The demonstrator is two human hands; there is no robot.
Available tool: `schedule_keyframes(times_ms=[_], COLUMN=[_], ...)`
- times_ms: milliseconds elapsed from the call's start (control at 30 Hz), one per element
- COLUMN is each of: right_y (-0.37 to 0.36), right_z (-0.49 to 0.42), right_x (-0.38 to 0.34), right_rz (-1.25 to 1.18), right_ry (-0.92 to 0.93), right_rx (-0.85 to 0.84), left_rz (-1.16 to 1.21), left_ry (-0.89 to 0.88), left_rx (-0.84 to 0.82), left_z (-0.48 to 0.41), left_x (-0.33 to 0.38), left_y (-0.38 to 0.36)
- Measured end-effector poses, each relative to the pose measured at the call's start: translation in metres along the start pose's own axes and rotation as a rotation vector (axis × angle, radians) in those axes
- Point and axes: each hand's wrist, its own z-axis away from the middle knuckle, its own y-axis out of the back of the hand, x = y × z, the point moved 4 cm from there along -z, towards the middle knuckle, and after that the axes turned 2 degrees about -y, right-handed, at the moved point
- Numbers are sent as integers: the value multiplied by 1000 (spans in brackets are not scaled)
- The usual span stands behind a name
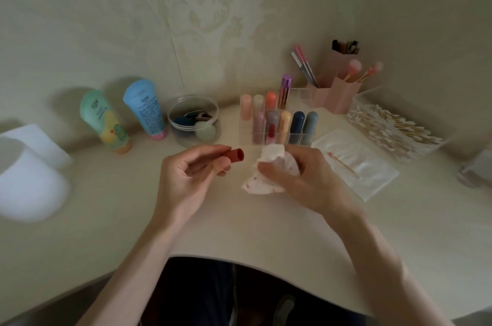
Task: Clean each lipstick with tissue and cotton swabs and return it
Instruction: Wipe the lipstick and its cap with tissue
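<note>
My left hand (190,175) holds a brick-red lipstick tube (234,156) lying sideways, its open end pointing right. My right hand (298,175) is closed around a crumpled white tissue (269,166) with faint pink stains, a short gap to the right of the tube. Behind both hands stands a clear acrylic organiser (277,118) with several upright lipsticks in pink, cream, coral, purple, yellow and dark blue. A used cotton swab (343,163) with a pink tip lies on a flat white tissue pack (356,163) to the right.
A clear box of cotton swabs (394,128) sits at the right, pink brush holders (335,91) behind it. On the left are a green tube (105,120), a blue tube (145,108), a round clear jar of sponges (194,120) and white rounded objects (26,174).
</note>
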Motion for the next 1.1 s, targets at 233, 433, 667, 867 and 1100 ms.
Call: schedule_keyframes(times_ms=[233,433,667,867,1100], right_y=[-4,3,6,8,11], right_z=[-1,-1,-3,-5,-6], right_x=[5,8,10,11,14], right_rz=[368,465,348,348,308], right_ry=[86,140,34,41,36], right_rx=[136,308,181,227,264], left_rz=[-121,-423,-1012,-1038,-970], left_ry=[-7,-173,-383,-421,-361], left_rx=[-18,28,102,13,-78], left_z=[0,0,7,-1,-8], left_x=[-2,0,6,-1,-4], left_y=[1,5,-6,-8,-13])
